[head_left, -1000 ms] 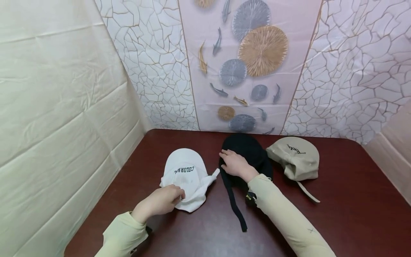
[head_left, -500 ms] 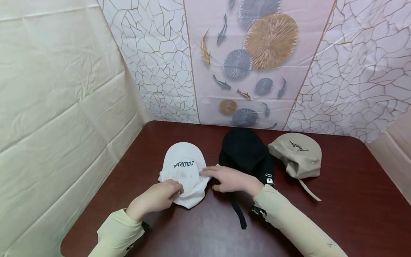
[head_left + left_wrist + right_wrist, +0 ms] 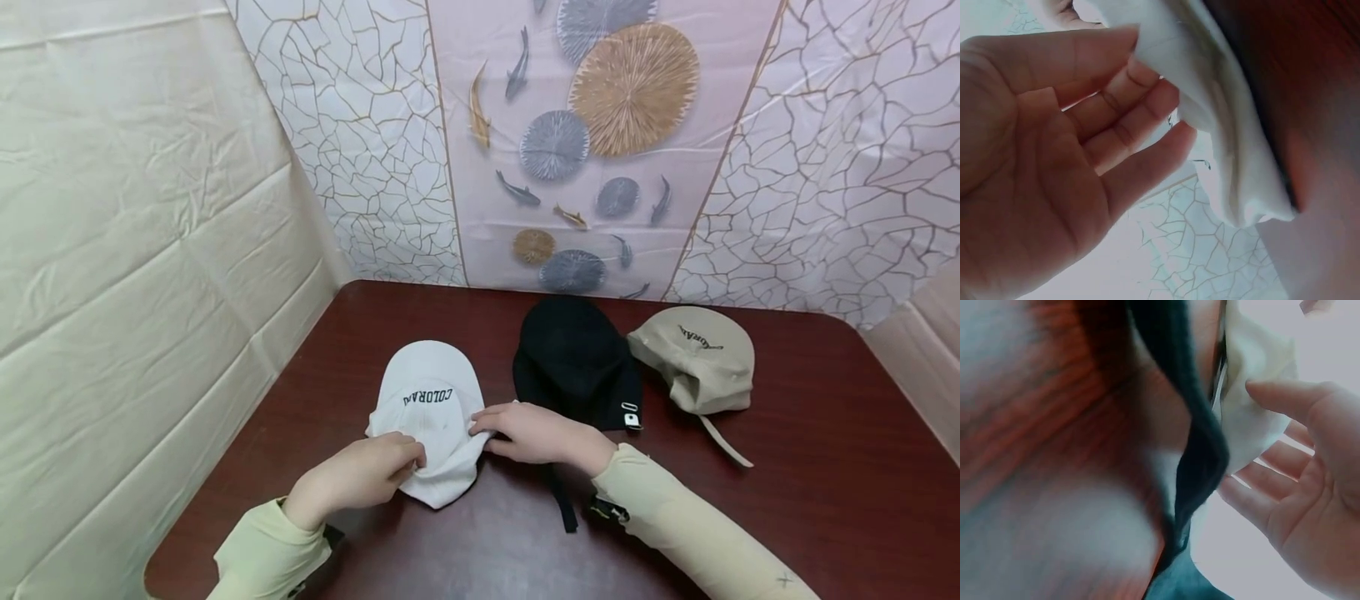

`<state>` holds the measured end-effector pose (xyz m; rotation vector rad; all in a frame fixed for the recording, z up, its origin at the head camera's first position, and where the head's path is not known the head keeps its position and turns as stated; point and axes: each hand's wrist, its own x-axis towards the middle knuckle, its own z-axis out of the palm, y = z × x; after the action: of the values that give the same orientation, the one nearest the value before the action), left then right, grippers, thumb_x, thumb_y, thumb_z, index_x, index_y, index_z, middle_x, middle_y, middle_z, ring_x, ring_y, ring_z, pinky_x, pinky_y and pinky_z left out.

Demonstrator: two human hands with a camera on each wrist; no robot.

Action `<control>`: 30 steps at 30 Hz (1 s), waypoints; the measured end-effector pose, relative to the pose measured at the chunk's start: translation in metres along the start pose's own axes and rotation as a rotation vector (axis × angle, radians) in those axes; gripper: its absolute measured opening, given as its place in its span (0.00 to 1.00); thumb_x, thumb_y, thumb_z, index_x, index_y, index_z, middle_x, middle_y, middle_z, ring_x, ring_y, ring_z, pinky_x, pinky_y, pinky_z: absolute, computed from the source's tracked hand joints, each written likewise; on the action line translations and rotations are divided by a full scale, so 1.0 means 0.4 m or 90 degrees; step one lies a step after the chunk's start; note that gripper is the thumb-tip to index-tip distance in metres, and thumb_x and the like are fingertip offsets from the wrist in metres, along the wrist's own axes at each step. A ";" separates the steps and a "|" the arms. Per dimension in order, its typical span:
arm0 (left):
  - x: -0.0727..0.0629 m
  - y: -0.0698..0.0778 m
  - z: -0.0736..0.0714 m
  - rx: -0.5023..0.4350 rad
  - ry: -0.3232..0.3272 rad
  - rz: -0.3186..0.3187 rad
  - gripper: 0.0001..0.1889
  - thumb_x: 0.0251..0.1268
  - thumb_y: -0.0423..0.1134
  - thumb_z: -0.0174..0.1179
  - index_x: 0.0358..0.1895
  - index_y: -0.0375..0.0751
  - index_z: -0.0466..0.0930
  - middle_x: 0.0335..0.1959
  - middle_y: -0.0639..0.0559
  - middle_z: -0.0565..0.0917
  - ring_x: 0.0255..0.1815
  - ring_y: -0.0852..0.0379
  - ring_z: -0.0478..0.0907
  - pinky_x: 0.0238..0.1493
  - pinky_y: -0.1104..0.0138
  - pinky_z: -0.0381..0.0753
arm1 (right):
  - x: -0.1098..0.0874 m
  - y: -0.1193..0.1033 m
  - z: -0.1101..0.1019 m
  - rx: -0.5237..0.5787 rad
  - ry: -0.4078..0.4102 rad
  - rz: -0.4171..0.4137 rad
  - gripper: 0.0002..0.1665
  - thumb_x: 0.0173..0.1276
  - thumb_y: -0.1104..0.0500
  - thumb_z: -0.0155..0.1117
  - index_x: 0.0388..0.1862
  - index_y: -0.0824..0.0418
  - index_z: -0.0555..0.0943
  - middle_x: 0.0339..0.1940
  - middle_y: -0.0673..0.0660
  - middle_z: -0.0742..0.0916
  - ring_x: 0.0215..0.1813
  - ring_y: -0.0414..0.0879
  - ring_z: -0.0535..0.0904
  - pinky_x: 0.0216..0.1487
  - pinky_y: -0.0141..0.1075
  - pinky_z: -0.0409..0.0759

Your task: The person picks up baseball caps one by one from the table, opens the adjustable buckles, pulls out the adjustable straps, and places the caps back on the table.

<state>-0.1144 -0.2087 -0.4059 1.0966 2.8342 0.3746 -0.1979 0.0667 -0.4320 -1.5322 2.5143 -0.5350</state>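
Observation:
A white baseball cap (image 3: 442, 423) with dark "COLORADO"-style lettering lies on the table, its brim toward the back. My left hand (image 3: 356, 473) pinches its near left edge; in the left wrist view, thumb and fingertips meet the white fabric (image 3: 1179, 47). My right hand (image 3: 536, 433) holds the cap's right side, and the right wrist view has the thumb on the near face of the cloth (image 3: 1254, 428) with the fingers behind it. Just beyond the right hand sits a black cap (image 3: 570, 354), its loose strap (image 3: 564, 504) partly hidden under the forearm.
A beige cap (image 3: 705, 358) with dark lettering stands to the right of the black one, its strap (image 3: 726, 442) trailing forward. The dark red table (image 3: 810, 467) ends at a patterned backdrop (image 3: 615, 200); a pale cloth wall (image 3: 150, 275) rises on the left.
My right hand has left the black cap and moved left onto the white cap's right side. My left hand keeps hold of the white cap's near edge.

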 end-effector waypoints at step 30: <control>0.128 -0.006 -0.216 -0.112 0.353 0.030 0.08 0.73 0.28 0.55 0.48 0.40 0.81 0.43 0.54 0.78 0.40 0.60 0.72 0.41 0.66 0.73 | -0.063 0.014 -0.099 0.321 0.437 0.267 0.12 0.77 0.51 0.61 0.51 0.56 0.80 0.40 0.51 0.86 0.37 0.43 0.83 0.40 0.37 0.80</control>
<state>-0.1678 -0.1929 -0.3222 1.1726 3.1407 1.0598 -0.2027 0.1001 -0.3988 -0.6765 2.6940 -1.6749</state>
